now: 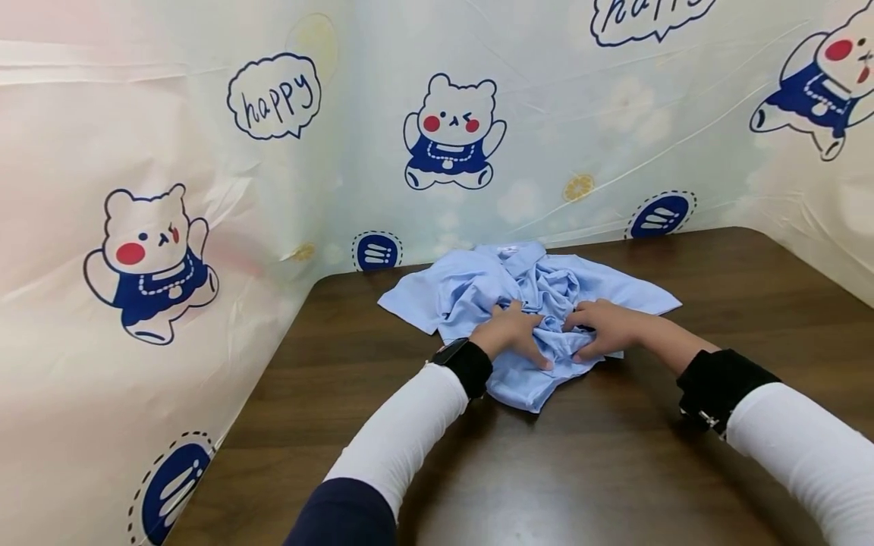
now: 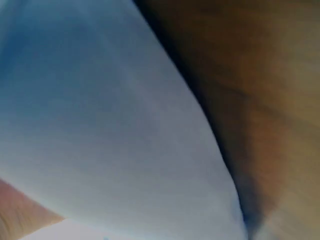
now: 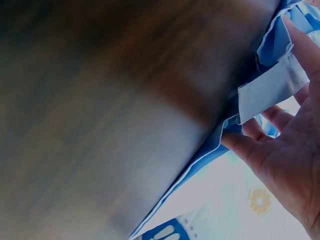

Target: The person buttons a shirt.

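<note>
A crumpled light blue shirt (image 1: 471, 284) lies on the table, its collar toward the far edge and its sleeves spread to both sides. My left hand (image 1: 508, 334) grips the bunched cloth from the left, thumb toward me and some fingertips hidden in the folds. Opposite it, my right hand (image 1: 604, 330) holds the gathered fabric between thumb and fingers. The right wrist view shows the right hand (image 3: 285, 155) with curled fingers around folds and a pale fabric strip (image 3: 272, 87). Blurred pale cloth (image 2: 110, 120) fills most of the left wrist view.
The dark wooden table (image 1: 546, 485) extends around the shirt on all sides. Behind it and to the left hangs a pale printed curtain (image 1: 369, 136) with bear drawings, close against the table's far edge. Black straps sit on both wrists over white sleeves.
</note>
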{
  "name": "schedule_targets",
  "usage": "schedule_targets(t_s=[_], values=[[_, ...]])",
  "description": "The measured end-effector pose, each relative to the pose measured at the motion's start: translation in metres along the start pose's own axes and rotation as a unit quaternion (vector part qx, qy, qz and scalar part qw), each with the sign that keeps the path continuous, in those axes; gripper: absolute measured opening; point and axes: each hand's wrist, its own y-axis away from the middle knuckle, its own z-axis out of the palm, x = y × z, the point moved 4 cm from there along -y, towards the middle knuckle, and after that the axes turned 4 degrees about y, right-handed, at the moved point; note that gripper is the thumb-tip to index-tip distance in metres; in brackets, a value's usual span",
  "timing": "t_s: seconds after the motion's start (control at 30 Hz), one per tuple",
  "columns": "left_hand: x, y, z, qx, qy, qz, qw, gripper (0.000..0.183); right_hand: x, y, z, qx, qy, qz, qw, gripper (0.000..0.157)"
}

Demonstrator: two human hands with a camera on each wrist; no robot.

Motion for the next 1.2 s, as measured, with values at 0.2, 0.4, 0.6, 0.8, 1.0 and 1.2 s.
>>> schedule_targets(t_s=[0.2,0.4,0.6,0.8,1.0,1.2], values=[[0.004,-0.015,-0.005,0.001,0.003,0.012,0.9999,0.094,0.011,0.001,-0.004,-0.002,0.0,0.026,1.0,0.046],[0.002,-0.021,-0.005,0.003,0.011,0.011,0.9999,0.094,0.016,-0.002,-0.003,-0.016,-0.014,0.045,0.999,0.047],[-0.007,-0.018,-0.001,-0.005,0.011,0.029,0.9995,0.097,0.014,-0.004,-0.002,-0.044,-0.03,0.054,0.997,0.052],[-0.025,-0.01,-0.013,-0.037,0.076,0.129,0.9881,0.091,0.009,-0.001,-0.007,-0.083,-0.06,0.053,0.993,0.061],[-0.061,0.004,-0.051,-0.031,0.211,0.18,0.9602,0.078,0.015,0.002,-0.03,-0.07,-0.094,0.053,0.992,0.05],[-0.105,0.019,-0.099,0.027,0.233,0.123,0.9643,0.048,0.031,0.005,-0.053,-0.073,-0.093,0.107,0.987,0.049]])
